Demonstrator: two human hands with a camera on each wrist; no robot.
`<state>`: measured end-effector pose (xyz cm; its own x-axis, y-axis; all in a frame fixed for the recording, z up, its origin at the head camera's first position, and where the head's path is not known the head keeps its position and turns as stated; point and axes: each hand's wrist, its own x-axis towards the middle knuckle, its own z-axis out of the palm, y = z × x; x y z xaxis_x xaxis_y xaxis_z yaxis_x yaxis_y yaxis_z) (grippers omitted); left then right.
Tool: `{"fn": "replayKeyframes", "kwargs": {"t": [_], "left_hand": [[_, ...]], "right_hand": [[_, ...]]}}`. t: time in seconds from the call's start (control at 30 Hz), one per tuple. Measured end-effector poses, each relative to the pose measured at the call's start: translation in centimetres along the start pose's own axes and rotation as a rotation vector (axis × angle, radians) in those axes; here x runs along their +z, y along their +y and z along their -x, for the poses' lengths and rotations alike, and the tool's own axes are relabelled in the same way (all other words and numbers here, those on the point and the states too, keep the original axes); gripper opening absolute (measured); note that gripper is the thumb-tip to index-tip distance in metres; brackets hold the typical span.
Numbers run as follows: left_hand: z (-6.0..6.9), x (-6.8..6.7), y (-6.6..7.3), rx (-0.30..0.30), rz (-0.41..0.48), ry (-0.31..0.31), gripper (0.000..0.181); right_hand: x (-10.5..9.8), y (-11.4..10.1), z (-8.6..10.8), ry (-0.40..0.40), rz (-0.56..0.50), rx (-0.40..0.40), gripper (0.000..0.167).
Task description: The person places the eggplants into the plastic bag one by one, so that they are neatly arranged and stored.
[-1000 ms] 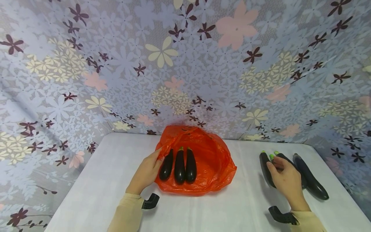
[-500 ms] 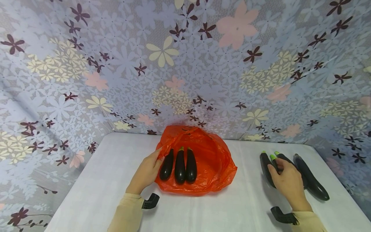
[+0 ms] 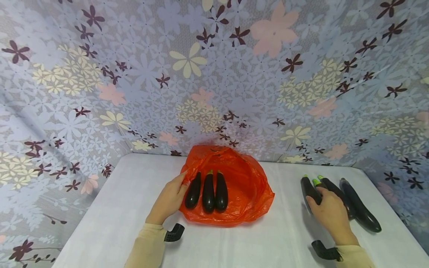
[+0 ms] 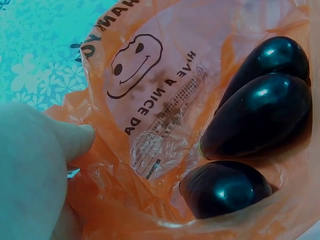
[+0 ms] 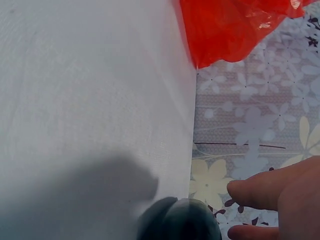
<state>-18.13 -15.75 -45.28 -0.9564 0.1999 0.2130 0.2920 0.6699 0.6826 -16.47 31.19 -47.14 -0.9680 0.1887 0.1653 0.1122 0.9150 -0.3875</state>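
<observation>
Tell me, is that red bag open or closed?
Open. In the head view, the red bag's mouth gapes wide, with three eggplants visible inside; the left wrist view looks straight in on them too.

The bag reads "HANK YO", "HAVE A NICE DA" (mirrored, beside a smiley).

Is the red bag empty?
No, three eggplants lie inside the red bag, and the left hand holds its edge.
</observation>
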Motion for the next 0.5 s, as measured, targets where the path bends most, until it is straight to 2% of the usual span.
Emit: {"fn": "replayKeyframes", "kwargs": {"t": [0.13,0.33,0.5], "left_hand": [[0.02,0.02,0.0,-0.003,0.005,0.003,0.044],[0.11,-0.08,0.13,0.002,0.014,0.005,0.045],[0.14,-0.15,0.2,0.002,0.011,0.006,0.045]], "right_hand": [[-0.02,-0.19,-0.04,-0.022,0.014,0.005,0.058],[0.1,-0.19,0.05,-0.006,0.033,-0.032,0.057],[0.34,-0.28,0.0,-0.004,0.062,-0.032,0.057]]}}
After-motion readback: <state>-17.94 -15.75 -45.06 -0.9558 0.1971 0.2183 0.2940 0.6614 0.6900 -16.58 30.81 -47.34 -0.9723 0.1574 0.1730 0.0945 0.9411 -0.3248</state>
